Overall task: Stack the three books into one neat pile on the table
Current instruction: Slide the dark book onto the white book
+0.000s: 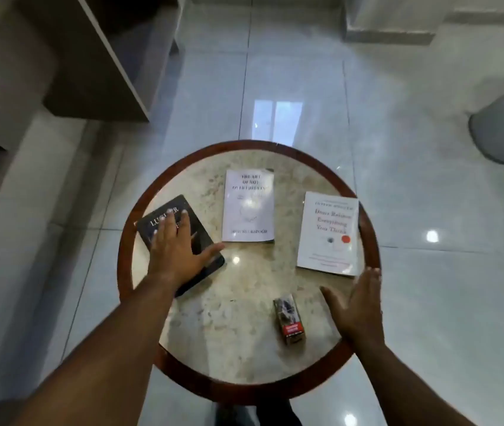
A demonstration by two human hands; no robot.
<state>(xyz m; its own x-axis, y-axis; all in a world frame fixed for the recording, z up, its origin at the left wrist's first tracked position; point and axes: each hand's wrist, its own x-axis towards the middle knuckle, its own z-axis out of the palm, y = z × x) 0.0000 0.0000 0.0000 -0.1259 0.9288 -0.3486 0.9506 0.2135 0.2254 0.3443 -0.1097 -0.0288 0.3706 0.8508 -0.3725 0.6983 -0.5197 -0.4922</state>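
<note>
Three books lie apart on the round stone-topped table. A black book sits at the left, turned at an angle. My left hand rests flat on its cover, fingers spread, without gripping it. A pale lilac book lies in the middle at the back. A white book with red lettering lies at the right, close to the rim. My right hand hovers open just in front of that white book, near the table's right edge, holding nothing.
A small dark box with a red label lies on the table near the front, left of my right hand. Glossy white floor tiles surround the table. A cabinet stands at the back left and a grey round base at the far right.
</note>
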